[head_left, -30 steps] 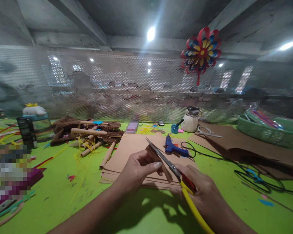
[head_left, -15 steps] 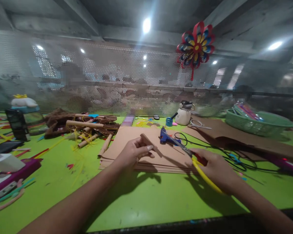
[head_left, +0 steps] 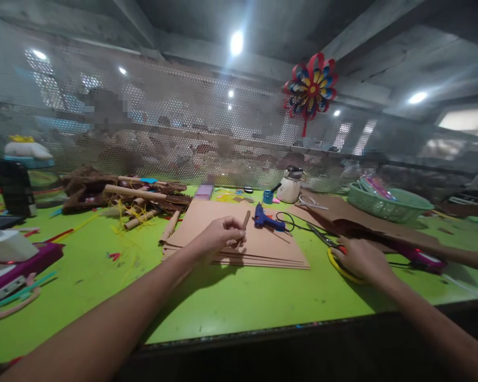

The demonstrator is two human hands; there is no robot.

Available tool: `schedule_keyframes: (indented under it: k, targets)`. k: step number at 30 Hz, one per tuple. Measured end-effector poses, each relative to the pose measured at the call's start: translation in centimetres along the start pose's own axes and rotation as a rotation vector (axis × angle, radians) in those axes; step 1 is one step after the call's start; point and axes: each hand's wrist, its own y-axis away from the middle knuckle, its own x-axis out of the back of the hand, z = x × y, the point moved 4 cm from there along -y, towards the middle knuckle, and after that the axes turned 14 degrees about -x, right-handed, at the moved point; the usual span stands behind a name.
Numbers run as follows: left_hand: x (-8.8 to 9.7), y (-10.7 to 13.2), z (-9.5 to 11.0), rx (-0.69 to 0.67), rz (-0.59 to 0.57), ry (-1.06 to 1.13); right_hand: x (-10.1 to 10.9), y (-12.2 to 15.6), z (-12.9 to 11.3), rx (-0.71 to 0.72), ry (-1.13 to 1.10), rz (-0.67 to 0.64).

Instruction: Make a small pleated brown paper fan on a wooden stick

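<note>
Between the thumb and fingers of my left hand (head_left: 223, 233) is a narrow strip of brown paper (head_left: 246, 218), tilted upward. That hand hovers over a stack of brown paper sheets (head_left: 201, 217). My right hand (head_left: 366, 260) is at the right, closed on the handles of a pair of scissors (head_left: 344, 268) with yellow and red grips. The scissor blades point away to the left, low over the green table. A blue glue gun (head_left: 269, 220) lies on the far right part of the stack, between my hands.
Rolled brown paper pieces (head_left: 137, 193) and yellow shreds lie at the left. A white bottle (head_left: 289, 185), a small blue jar (head_left: 268, 197) and a green basket (head_left: 390, 204) stand at the back. Purple power strips (head_left: 420, 258) sit on both sides; a perforated screen (head_left: 191, 127) rises behind.
My right hand has moved right with the scissors, away from the paper strip and down toward the table. The strip in my left hand has turned more upright. The view has shifted slightly.
</note>
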Motion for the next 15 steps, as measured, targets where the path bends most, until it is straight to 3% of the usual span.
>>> schedule_keyframes:
  k: [3,5,7,9,10,15]
  targets:
    - [0.3,-0.2,-0.2,-0.056,-0.021,-0.190,4.2,2.2,-3.4,0.141,-0.224,0.128]
    - [0.5,-0.3,-0.3,-0.128,-0.013,-0.414,6.3,3.9,-7.0,0.319,-0.535,-0.020]
    - [0.4,-0.2,0.0,-0.271,-0.022,-0.665,7.3,5.1,-10.8,0.434,-0.800,-0.256]
    - [-0.2,0.0,0.5,-0.446,-0.072,-0.851,7.0,5.6,-14.2,0.434,-1.009,-0.543]
    - [-0.4,0.2,0.7,-0.516,-0.098,-0.913,6.6,5.5,-15.5,0.408,-1.102,-0.623]
    - [-0.5,0.6,1.2,-0.628,-0.119,-1.037,4.5,3.9,-18.8,0.370,-1.447,-0.785]
